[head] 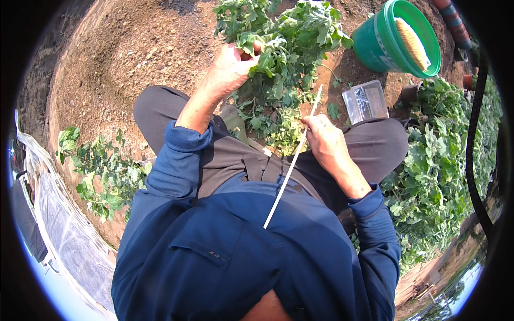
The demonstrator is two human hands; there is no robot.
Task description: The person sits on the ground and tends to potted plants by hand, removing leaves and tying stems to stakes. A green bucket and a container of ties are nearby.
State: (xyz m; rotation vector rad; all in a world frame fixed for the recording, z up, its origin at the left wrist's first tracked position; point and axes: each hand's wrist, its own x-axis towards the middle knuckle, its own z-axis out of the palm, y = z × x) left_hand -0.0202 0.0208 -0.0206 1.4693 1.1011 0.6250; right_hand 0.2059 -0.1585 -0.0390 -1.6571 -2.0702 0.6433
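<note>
In front of me stands a leafy green plant (281,44) with lobed leaves, which looks like a chrysanthemum. My left hand (235,64) grips a leafy shoot near its top; the leaves partly hide the fingertips. A thin white stake (293,162) is held in my right hand (326,136), between thumb and fingers. It slants from beside the plant down across my lap to my shirt. Yellowing leaves (287,130) lie low between my legs, at the plant's base, where the pot or stem foot is hidden.
A green bucket (369,42) holding a yellowish bundle (412,44) stands at the far right. Nearer is a clear plastic box (377,100) of small pieces. Dense plants (433,168) fill the right, another plant (110,176) grows at left, and plastic sheeting (64,224) runs along the left rim.
</note>
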